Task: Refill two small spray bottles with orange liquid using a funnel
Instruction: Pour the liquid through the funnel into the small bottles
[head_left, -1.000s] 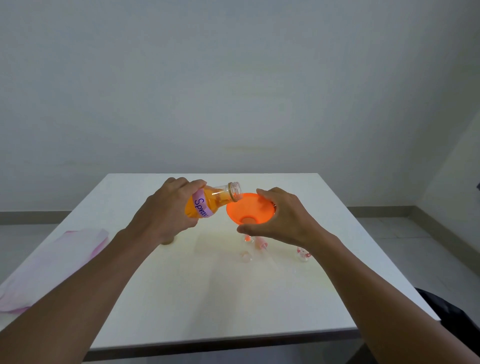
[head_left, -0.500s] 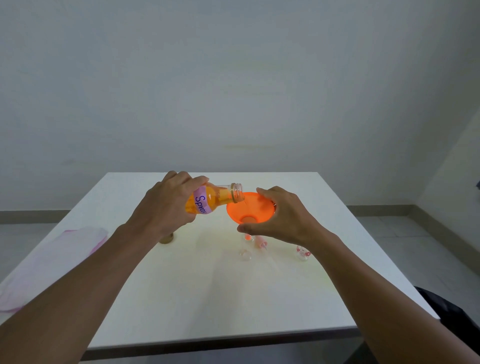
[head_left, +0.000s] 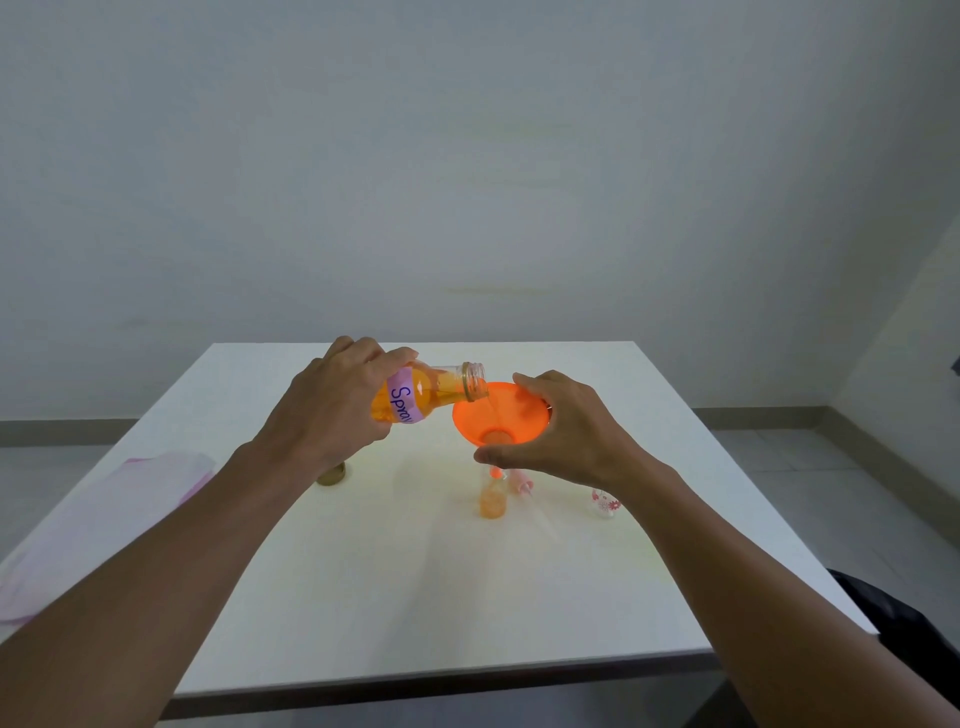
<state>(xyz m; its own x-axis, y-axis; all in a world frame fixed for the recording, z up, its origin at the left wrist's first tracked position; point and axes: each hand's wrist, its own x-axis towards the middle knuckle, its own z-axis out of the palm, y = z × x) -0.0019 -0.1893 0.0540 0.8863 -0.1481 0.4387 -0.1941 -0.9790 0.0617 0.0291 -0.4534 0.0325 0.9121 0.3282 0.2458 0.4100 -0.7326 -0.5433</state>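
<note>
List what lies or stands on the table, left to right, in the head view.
pink cloth → gold cap → small bottle with orange liquid → pink spray head → flower-patterned small bottle

- Your left hand (head_left: 332, 410) has risen slightly and tipped the large bottle (head_left: 415, 397) a little flatter; its orange liquid now reaches further into the neck, above the funnel (head_left: 519, 418) rim.
- The small spray bottle (head_left: 492, 503) under the funnel's spout, clear a second ago, now shows orange liquid.
- The gold cap (head_left: 331, 474) beneath your left wrist is more exposed.
</note>
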